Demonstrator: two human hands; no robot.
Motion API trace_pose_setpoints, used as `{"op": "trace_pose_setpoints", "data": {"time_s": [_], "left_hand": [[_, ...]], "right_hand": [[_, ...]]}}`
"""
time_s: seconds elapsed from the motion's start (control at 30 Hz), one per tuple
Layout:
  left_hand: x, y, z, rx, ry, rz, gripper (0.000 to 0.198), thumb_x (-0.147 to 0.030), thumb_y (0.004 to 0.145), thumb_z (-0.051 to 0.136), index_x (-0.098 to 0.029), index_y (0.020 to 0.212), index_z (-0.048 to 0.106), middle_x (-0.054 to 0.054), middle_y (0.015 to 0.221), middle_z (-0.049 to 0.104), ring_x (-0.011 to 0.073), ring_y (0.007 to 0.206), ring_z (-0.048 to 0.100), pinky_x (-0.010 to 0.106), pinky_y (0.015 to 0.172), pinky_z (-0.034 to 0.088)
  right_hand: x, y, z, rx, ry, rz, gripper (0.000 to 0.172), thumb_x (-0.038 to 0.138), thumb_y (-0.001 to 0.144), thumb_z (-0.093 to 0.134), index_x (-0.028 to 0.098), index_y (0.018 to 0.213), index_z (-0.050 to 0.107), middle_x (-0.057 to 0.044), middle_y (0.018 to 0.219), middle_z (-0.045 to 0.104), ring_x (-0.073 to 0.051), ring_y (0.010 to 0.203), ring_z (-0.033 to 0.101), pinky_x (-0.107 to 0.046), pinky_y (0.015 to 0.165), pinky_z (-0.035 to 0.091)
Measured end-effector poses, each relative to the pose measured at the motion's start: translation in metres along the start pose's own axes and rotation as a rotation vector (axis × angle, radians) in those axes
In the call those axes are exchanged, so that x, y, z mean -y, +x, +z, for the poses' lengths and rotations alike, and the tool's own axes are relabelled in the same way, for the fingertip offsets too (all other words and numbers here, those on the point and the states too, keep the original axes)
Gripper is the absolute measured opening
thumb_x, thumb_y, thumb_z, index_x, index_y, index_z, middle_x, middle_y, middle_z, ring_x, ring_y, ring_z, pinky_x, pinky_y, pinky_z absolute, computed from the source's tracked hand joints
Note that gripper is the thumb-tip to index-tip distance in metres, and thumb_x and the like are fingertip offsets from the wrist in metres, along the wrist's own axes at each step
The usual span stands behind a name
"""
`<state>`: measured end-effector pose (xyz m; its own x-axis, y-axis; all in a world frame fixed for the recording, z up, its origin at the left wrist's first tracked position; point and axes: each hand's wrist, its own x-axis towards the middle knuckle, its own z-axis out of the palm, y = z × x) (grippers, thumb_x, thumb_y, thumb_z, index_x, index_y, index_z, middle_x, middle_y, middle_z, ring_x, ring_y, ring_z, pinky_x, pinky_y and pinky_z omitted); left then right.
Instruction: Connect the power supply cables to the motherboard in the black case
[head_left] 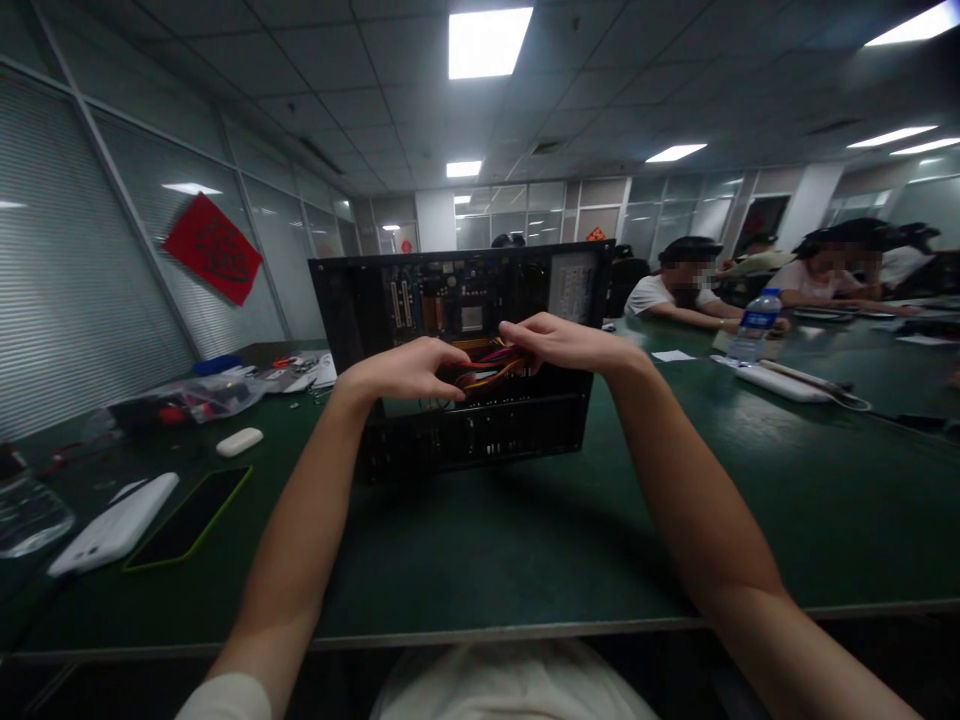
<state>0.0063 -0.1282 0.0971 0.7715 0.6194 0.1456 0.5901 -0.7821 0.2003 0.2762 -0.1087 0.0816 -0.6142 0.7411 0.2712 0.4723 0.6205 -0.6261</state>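
The head view shows an open black metal rectangular computer case (472, 425) standing on a smooth dark-green tabletop (487, 560) straight ahead of the person, its exposed interior turned toward them. Both bare hands reach inside, around a loose bundle of thin red, orange and magenta plastic-coated wires (491, 372) that crosses the middle of the opening. The left hand (405, 370) has thumb and forefinger spread, with the wires in or near that gap; whether the fingertips touch them I cannot tell. The right hand (559, 342) has its fingers curled in and appears to be pinching the wires at their right end, though the tips are partly hidden. The bundle should be light, soft and springy, apt to fan out, so it is best gathered between thumb and fingers, or held by a plug if one can be reached, rather than tugged by single strands. The case is probably stiff and fairly heavy, its painted edges best gripped at opposite sides. The dark circuit board with pale slots (439, 290), behind and above the wires, looks like the fragile part; knuckles should stay off it.
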Motion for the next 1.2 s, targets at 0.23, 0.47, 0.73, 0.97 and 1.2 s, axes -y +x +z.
{"op": "trace_pose_setpoints", "data": {"time_s": [0.23, 0.47, 0.73, 0.97, 1.2], "left_hand": [[-0.015, -0.007, -0.003, -0.058, -0.086, 0.093, 0.039, -0.032, 0.084, 0.074, -0.013, 0.118, 0.076, 0.007, 0.105, 0.079, 0.0201, 0.093, 0.072, 0.027, 0.080, 0.051], [-0.026, -0.007, -0.002, 0.009, -0.065, 0.103, 0.044, -0.029, 0.085, 0.074, -0.016, 0.127, 0.072, 0.008, 0.122, 0.077, 0.0188, 0.097, 0.073, 0.025, 0.081, 0.052], [-0.026, -0.009, 0.001, 0.189, -0.047, 0.022, 0.058, -0.028, 0.086, 0.074, -0.019, 0.142, 0.061, 0.008, 0.126, 0.073, 0.0187, 0.095, 0.072, 0.024, 0.077, 0.052], [-0.033, -0.013, -0.004, -0.072, -0.078, 0.156, 0.054, -0.030, 0.090, 0.070, -0.018, 0.142, 0.058, 0.005, 0.107, 0.071, 0.0161, 0.084, 0.064, 0.026, 0.072, 0.048], [-0.045, -0.012, 0.005, -0.292, -0.009, 0.174, 0.059, -0.022, 0.090, 0.071, -0.019, 0.146, 0.053, 0.003, 0.103, 0.069, 0.0162, 0.085, 0.066, 0.027, 0.074, 0.050]], "right_hand": [[0.024, -0.027, -0.004, 0.162, -0.344, -0.015, 0.061, 0.073, 0.094, 0.058, 0.018, 0.107, 0.082, -0.006, 0.087, 0.074, -0.019, 0.075, 0.062, -0.029, 0.067, 0.044], [0.042, -0.026, 0.015, 0.184, -0.344, -0.132, 0.046, 0.056, 0.098, 0.061, 0.014, 0.108, 0.077, -0.007, 0.089, 0.075, -0.016, 0.071, 0.062, -0.028, 0.062, 0.040], [0.033, -0.013, 0.019, 0.349, -0.329, -0.102, 0.035, 0.045, 0.097, 0.063, 0.012, 0.100, 0.075, -0.005, 0.078, 0.072, -0.015, 0.065, 0.060, -0.026, 0.058, 0.039], [0.031, -0.015, 0.010, 0.141, -0.059, -0.184, 0.039, 0.048, 0.094, 0.068, 0.013, 0.110, 0.075, -0.006, 0.093, 0.076, -0.018, 0.080, 0.066, -0.028, 0.067, 0.049], [0.023, -0.014, 0.009, 0.064, 0.197, -0.165, 0.042, 0.048, 0.086, 0.079, 0.015, 0.111, 0.074, -0.005, 0.094, 0.075, -0.018, 0.083, 0.069, -0.028, 0.069, 0.057]]}}
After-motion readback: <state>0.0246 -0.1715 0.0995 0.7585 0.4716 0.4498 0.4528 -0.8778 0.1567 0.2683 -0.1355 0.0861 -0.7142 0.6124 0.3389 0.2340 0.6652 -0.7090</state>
